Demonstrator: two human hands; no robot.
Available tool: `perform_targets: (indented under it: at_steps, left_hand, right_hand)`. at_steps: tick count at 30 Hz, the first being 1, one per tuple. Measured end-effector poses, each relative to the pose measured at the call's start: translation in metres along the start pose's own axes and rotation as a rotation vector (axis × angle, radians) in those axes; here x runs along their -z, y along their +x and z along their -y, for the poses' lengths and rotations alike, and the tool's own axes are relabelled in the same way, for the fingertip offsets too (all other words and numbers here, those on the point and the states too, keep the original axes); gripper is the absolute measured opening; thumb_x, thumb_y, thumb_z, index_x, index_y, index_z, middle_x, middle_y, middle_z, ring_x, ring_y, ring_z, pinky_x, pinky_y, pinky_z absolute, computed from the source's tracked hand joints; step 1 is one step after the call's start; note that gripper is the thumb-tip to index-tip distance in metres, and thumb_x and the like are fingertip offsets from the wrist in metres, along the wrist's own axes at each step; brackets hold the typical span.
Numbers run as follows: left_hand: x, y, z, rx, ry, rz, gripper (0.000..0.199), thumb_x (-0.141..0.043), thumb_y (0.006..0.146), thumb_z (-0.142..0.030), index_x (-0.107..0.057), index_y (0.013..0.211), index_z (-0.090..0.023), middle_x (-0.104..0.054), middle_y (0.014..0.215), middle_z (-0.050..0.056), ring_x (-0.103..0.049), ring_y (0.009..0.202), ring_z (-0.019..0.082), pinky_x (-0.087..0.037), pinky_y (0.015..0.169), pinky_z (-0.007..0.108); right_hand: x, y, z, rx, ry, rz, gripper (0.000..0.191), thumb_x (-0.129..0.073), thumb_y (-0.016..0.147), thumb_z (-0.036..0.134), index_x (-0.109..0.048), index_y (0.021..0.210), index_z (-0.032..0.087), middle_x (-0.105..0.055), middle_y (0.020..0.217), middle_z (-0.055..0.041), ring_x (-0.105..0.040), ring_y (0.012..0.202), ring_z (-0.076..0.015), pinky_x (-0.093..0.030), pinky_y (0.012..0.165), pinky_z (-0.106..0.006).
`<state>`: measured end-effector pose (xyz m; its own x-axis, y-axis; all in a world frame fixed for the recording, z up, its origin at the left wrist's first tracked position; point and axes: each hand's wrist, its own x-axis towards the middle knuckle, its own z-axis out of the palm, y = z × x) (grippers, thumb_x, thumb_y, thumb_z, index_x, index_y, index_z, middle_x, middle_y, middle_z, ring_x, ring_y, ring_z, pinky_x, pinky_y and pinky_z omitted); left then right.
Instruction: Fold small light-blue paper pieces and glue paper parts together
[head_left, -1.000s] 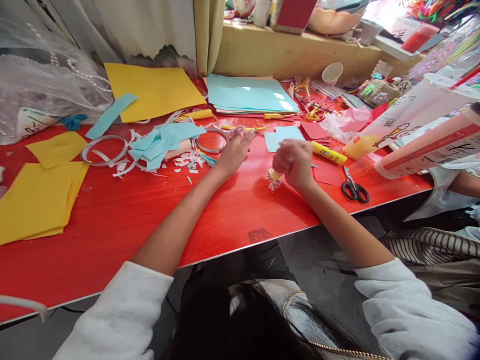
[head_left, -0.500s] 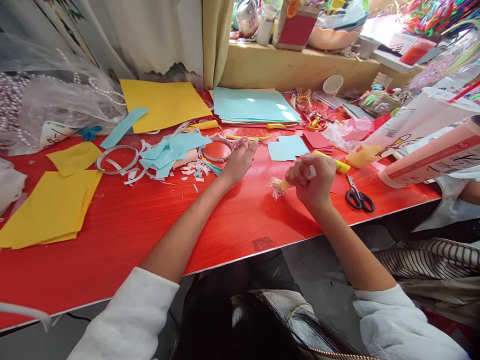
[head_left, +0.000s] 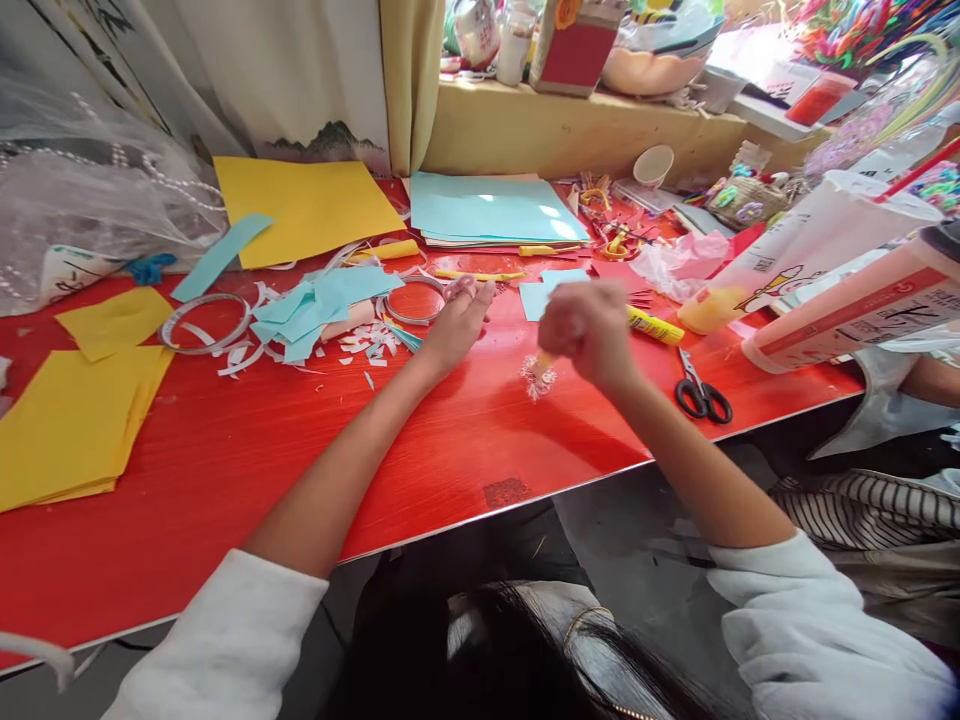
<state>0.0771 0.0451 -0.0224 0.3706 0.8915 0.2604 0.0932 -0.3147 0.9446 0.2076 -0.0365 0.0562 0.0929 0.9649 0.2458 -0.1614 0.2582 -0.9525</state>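
Observation:
My left hand (head_left: 454, 330) is over the red table, its fingers stretched out beside a thin yellow stick (head_left: 491, 276). Something pinkish shows at its fingertips, too small to make out. My right hand (head_left: 592, 335), a little blurred, is closed round a pale yellow stick. The stick's frayed whitish-pink end (head_left: 538, 378) points down at the table. Light blue squares (head_left: 531, 300) lie partly behind my right hand. A yellow glue stick (head_left: 655, 326) and black-handled scissors (head_left: 703, 397) are to its right.
Blue paper pieces (head_left: 322, 305), white scraps (head_left: 371, 342) and tape rings (head_left: 206, 323) lie left of my left hand. Yellow sheets (head_left: 82, 425) are at far left, blue sheets (head_left: 491, 210) at the back. Cups (head_left: 817, 250) stand right; a person's arm (head_left: 934, 380) shows beyond.
The view has shifted slightly, so the table items sit further left. My right hand has moved left, now partly covering the blue squares, and the stick's frayed end points more downward.

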Motion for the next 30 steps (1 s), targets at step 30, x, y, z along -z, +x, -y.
perform_targets:
  at_steps: [30]
  left_hand:
    - [0.000, 0.002, 0.003, 0.012, -0.008, 0.005, 0.038, -0.031, 0.091, -0.048, -0.053, 0.092, -0.017, -0.052, 0.095, 0.006, -0.055, 0.079, 0.013, -0.045, 0.077, 0.031]
  right_hand:
    - [-0.001, -0.011, 0.015, 0.030, -0.002, -0.089, 0.035, -0.052, 0.069, 0.017, -0.031, 0.042, 0.018, -0.020, 0.038, 0.0066, -0.024, 0.030, -0.0039, -0.019, 0.032, -0.021]
